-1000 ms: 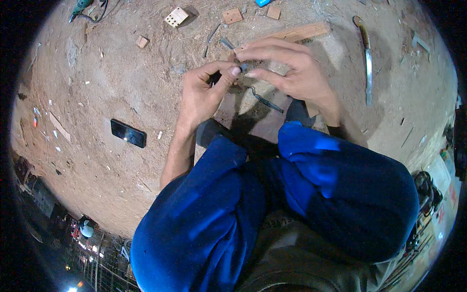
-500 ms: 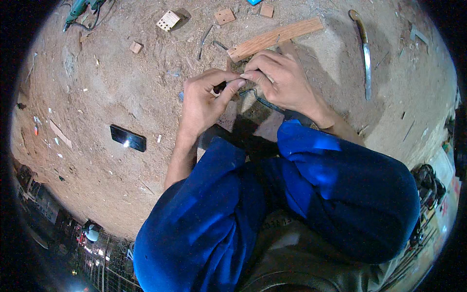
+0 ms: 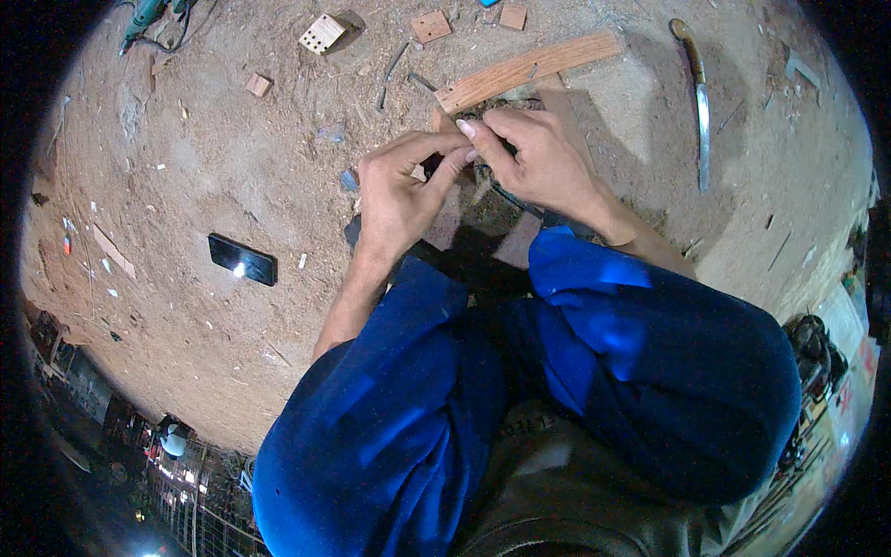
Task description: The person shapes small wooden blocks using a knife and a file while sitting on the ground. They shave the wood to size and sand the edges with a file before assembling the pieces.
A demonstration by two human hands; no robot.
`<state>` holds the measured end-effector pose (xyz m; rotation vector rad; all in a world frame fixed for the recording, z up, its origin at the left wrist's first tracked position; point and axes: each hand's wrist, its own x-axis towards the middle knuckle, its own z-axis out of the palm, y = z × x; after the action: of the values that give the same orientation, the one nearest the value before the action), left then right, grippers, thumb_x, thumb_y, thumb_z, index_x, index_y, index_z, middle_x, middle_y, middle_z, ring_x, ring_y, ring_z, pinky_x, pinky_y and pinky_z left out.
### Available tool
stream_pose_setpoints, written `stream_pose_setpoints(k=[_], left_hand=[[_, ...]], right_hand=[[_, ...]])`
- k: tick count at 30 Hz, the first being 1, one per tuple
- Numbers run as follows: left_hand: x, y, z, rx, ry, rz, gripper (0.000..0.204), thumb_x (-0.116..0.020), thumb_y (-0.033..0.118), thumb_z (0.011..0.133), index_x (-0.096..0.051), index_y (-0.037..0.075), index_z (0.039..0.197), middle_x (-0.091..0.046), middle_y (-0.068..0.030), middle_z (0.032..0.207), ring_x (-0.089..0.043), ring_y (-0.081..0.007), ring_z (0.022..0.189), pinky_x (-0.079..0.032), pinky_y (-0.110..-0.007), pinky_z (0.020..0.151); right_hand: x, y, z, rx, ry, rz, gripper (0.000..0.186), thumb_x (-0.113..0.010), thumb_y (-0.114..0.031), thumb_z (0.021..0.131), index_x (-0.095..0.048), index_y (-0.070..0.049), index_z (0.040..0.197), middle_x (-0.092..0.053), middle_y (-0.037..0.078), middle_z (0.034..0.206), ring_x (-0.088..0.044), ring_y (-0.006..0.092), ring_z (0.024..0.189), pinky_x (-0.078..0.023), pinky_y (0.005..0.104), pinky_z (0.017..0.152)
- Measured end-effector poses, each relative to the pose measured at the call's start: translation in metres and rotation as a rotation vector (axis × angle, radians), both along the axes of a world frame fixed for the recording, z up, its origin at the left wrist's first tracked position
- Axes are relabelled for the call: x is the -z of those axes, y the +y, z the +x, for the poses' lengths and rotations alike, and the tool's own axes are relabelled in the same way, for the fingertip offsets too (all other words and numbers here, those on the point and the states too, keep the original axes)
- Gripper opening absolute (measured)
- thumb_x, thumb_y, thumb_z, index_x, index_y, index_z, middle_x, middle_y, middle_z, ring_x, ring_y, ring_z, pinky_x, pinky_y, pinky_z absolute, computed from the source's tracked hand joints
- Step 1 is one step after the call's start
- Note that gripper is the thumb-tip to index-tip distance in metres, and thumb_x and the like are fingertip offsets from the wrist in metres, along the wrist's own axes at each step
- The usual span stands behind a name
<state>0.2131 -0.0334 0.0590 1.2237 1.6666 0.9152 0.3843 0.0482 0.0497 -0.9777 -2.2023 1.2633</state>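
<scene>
In front of my knees my two hands meet, with their fingertips close together. My left hand (image 3: 404, 181) is closed in a pinch, thumb against forefinger. Beside it my right hand (image 3: 543, 162) is curled, its thumb pressed toward the forefinger. A thin pointed sliver (image 3: 448, 121) shows just above the fingertips; its kind is unclear and my fingers hide the rest. Just beyond the right hand lies a wooden bar (image 3: 529, 72) with small holes. Below the hands, a dark cord-like strip (image 3: 515, 198) runs toward my right knee.
A wooden-handled knife (image 3: 702, 111) lies on the right. At left is a black phone (image 3: 242, 259). Farther off are a drilled wooden block (image 3: 322, 34), smaller wooden blocks (image 3: 431, 27), a bent metal rod (image 3: 393, 74) and a green power tool (image 3: 144, 20) on the dusty ground.
My left hand has shifted slightly to the right. My right thumb has risen a little, and the sliver now shows above the fingertips.
</scene>
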Motion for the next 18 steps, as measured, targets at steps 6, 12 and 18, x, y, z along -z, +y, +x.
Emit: stream_pose_setpoints(k=[6, 12, 18], left_hand=[[0.007, -0.001, -0.001, 0.016, 0.038, -0.008, 0.013, -0.078, 0.009, 0.087, -0.077, 0.003, 0.098, -0.076, -0.0091, 0.091, -0.068, -0.0124, 0.078, -0.053, -0.027, 0.068], [0.009, 0.000, -0.002, -0.022, 0.002, -0.007, 0.015, -0.078, 0.010, 0.085, -0.077, 0.005, 0.099, -0.076, -0.0115, 0.090, -0.073, -0.0216, 0.079, -0.056, -0.032, 0.071], [0.022, 0.001, -0.001, -0.002, -0.002, 0.018, 0.014, -0.077, 0.011, 0.089, -0.078, 0.004, 0.101, -0.077, -0.0081, 0.092, -0.068, -0.0115, 0.077, -0.054, -0.027, 0.070]], right_hand=[[-0.012, 0.008, 0.006, -0.021, -0.106, -0.147, 0.024, -0.067, -0.026, 0.096, -0.069, -0.003, 0.089, -0.069, 0.016, 0.085, -0.067, 0.0363, 0.073, -0.052, 0.0429, 0.065], [0.003, 0.008, 0.009, 0.017, 0.145, -0.058, 0.014, -0.071, -0.014, 0.093, -0.069, 0.000, 0.094, -0.069, 0.010, 0.086, -0.065, 0.0205, 0.074, -0.049, 0.0329, 0.066], [0.005, 0.011, 0.004, -0.024, 0.031, -0.039, 0.012, -0.066, -0.014, 0.095, -0.069, -0.002, 0.096, -0.070, 0.014, 0.093, -0.068, 0.0315, 0.084, -0.053, 0.0389, 0.073]])
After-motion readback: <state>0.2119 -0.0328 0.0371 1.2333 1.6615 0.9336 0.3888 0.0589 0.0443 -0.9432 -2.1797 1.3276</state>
